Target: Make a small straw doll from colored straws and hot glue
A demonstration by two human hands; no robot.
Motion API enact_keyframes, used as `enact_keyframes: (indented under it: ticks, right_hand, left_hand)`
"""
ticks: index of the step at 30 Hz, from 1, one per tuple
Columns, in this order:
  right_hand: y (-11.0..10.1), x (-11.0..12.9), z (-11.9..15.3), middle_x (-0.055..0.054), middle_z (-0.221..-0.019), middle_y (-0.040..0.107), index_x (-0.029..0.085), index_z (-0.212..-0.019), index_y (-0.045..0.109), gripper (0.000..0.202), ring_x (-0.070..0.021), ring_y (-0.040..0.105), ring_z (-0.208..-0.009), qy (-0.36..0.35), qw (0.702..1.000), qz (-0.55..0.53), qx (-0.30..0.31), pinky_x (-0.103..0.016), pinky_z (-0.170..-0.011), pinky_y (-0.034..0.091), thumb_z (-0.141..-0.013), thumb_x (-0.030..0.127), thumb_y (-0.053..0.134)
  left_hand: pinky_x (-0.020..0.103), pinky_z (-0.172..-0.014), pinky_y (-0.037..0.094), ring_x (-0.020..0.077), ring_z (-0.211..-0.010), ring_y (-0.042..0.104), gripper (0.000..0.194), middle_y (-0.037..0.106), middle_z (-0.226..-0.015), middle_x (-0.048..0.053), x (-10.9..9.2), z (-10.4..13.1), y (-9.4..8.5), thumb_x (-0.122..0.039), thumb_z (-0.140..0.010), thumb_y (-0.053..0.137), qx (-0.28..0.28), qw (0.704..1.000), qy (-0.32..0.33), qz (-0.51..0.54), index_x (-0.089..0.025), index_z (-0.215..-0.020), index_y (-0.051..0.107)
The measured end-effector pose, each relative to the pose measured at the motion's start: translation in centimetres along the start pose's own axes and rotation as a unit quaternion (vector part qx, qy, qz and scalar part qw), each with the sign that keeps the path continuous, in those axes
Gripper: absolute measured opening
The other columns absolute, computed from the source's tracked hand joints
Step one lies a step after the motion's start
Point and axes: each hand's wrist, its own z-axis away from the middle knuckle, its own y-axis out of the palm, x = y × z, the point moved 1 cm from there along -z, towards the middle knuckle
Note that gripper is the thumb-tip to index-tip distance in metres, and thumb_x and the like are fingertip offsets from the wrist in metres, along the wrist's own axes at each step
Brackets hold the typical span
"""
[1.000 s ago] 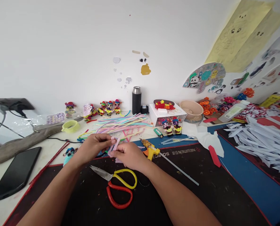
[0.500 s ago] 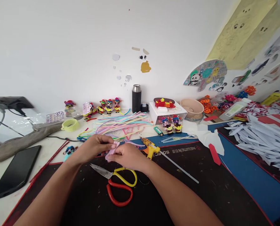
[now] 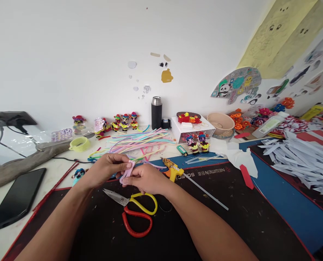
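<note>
My left hand (image 3: 108, 167) pinches the upper end of a folded lilac pipe cleaner (image 3: 129, 172) between thumb and fingers. From the other side, my right hand (image 3: 148, 178) grips the lower part of the same piece. Just below my hands, a pair of scissors (image 3: 126, 200) with one yellow and one red handle lies on the black mat, blades to the upper left. A yellow hot glue gun (image 3: 174, 172) with a clear glue stick rests right of my right hand. Beyond my hands is a heap of pastel pipe cleaners (image 3: 142, 140).
A black phone (image 3: 18, 197) lies on the left, beside a driftwood piece (image 3: 28, 165). A black thermos (image 3: 156, 115) and a white box (image 3: 205, 125) stand by the wall. Small figures (image 3: 198, 144) stand before the box. White paper strips (image 3: 299, 163) pile up on the right.
The lilac pipe cleaner has turned slightly in my fingers, and its folded strands show more plainly. Both hands keep hold of it. The view has shifted a little.
</note>
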Motion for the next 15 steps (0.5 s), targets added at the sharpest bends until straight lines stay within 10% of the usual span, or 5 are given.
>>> enact_keyframes:
  ticks: [15]
  right_hand:
    - [0.24, 0.26, 0.25, 0.004, -0.068, 0.067, 0.020, -0.097, 0.085, 0.022, -0.0077, 0.053, -0.043, 0.024, 0.999, 0.013, 0.037, -0.021, -0.047, 0.039, -0.095, 0.041, 0.076]
  left_hand:
    - [0.024, -0.049, 0.045, 0.0149, -0.054, 0.055, 0.032, 0.069, -0.067, 0.005, -0.02, 0.14, 0.05, -0.051, -0.073, 0.086, 0.063, 0.997, -0.003, -0.032, -0.019, -0.079, 0.084]
